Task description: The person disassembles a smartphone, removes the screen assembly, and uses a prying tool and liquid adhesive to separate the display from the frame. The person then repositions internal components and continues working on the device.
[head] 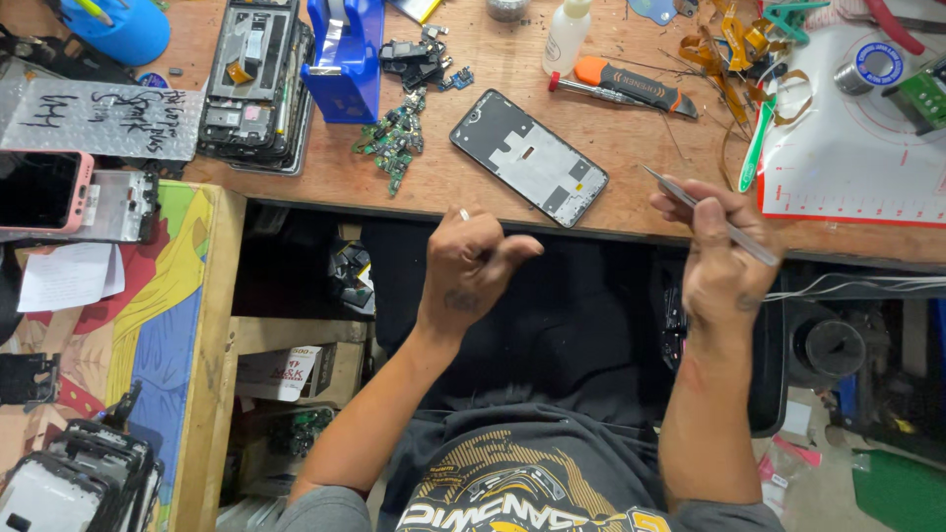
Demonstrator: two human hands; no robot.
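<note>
Head view, looking down past my chest to the wooden worktop [631, 138]. My right hand [724, 261] hangs just off the near edge, fingers [680, 202] clamped together on a pair of slim metal tweezers [709, 214]. The tips point up and left, over the worktop edge, and the back end runs down across my knuckles.

My left hand [473, 261] is held in front of the edge too, curled into a loose fist with the thumb sticking out to the right. A ring shows on one finger. It holds nothing that I can see.

Between the two hands, a little further in, an opened phone frame [529, 158] lies flat on the worktop, set at a slant with its dark inner side up and a pale patch in the middle. Neither hand touches it.

Just left of the frame sits a small heap of green circuit parts [392, 143], and behind that a blue tape dispenser [343, 61]. An orange-handled utility knife [626, 87] and a white squeeze bottle [567, 37] lie beyond the frame. To the right is a white work mat [857, 167]. Far left, a stack of stripped phones [256, 84] and a pink-cased phone [41, 192].
</note>
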